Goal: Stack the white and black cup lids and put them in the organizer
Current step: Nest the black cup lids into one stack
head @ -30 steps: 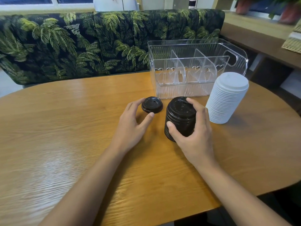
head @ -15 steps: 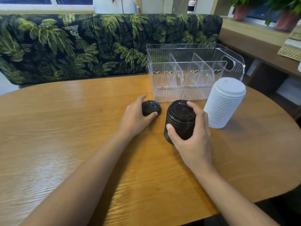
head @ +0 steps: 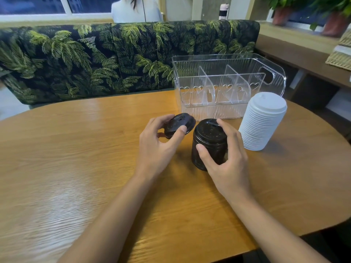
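Note:
My left hand (head: 157, 147) pinches a single black lid (head: 179, 125) by its rim, lifted and tilted just left of the black lid stack (head: 209, 143). That stack stands on the wooden table (head: 76, 168), and my right hand (head: 226, 162) grips it with the thumb in front and fingers over its top right side. A tall stack of white lids (head: 263, 120) stands to the right, untouched. The clear plastic organizer (head: 224, 84), with dividers and a side handle, sits behind both stacks with nothing inside.
A leaf-patterned bench (head: 95, 59) runs along the table's far edge, with a person in white seated beyond its backrest. A wooden ledge (head: 303, 59) with potted plants and a woven mat lies at the right.
My left hand closed on the single black lid and lifted it off the table, tilting it toward the black stack. My right hand kept its hold on the stack.

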Action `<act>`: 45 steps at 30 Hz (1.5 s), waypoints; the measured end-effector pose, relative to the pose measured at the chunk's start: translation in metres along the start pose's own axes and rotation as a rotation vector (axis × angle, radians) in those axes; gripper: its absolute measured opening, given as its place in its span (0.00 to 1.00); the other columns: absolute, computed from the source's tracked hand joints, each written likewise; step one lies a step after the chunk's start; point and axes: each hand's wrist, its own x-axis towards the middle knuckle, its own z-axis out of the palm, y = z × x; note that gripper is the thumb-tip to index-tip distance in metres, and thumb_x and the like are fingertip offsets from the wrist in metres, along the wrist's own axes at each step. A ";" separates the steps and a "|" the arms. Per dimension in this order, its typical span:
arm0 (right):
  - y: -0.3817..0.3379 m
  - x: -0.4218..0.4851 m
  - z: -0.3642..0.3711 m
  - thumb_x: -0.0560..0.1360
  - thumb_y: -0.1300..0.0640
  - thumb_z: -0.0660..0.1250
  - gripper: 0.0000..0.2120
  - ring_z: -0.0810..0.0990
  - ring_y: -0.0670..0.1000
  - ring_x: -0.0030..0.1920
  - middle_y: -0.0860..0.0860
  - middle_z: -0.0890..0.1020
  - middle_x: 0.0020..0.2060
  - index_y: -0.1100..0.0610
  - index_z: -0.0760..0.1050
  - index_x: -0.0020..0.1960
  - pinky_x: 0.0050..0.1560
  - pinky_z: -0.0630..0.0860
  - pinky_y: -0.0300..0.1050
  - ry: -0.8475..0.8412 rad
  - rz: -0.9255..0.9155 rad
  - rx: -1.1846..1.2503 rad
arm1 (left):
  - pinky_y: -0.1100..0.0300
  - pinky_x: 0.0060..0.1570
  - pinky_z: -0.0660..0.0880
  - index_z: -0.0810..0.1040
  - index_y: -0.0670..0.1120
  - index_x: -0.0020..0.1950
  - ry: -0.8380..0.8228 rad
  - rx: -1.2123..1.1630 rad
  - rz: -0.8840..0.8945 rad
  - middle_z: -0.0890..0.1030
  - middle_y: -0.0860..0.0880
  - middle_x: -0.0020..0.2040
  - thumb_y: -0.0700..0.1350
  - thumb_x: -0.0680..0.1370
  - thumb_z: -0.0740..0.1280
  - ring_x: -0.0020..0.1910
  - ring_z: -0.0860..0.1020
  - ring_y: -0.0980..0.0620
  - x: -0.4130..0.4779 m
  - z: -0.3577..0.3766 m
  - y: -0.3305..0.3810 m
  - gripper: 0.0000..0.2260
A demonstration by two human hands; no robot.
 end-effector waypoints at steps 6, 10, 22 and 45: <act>0.002 -0.002 0.000 0.76 0.44 0.73 0.38 0.72 0.47 0.73 0.46 0.73 0.73 0.53 0.63 0.80 0.68 0.77 0.56 -0.063 0.018 0.075 | 0.56 0.58 0.79 0.81 0.50 0.68 -0.118 -0.096 0.110 0.82 0.54 0.61 0.57 0.76 0.74 0.63 0.81 0.54 -0.011 0.010 0.030 0.23; 0.006 -0.003 0.001 0.75 0.48 0.74 0.41 0.73 0.51 0.75 0.47 0.72 0.75 0.51 0.59 0.82 0.67 0.77 0.60 -0.073 0.026 0.140 | 0.69 0.57 0.73 0.80 0.51 0.70 -0.177 -0.002 0.145 0.83 0.59 0.61 0.56 0.73 0.80 0.62 0.80 0.56 -0.013 0.017 0.036 0.27; 0.009 -0.002 0.002 0.74 0.57 0.77 0.39 0.74 0.50 0.72 0.49 0.73 0.72 0.53 0.63 0.80 0.66 0.78 0.58 -0.073 0.005 0.134 | 0.69 0.58 0.74 0.79 0.54 0.69 -0.283 0.034 0.126 0.77 0.56 0.61 0.60 0.69 0.81 0.62 0.78 0.60 -0.003 0.026 0.035 0.30; 0.002 0.006 -0.011 0.78 0.47 0.65 0.31 0.68 0.47 0.78 0.45 0.70 0.77 0.49 0.64 0.80 0.77 0.67 0.60 -0.105 0.191 0.388 | 0.58 0.74 0.69 0.69 0.48 0.80 -0.504 -0.394 -0.214 0.77 0.52 0.74 0.50 0.80 0.68 0.75 0.73 0.56 -0.019 0.006 0.010 0.28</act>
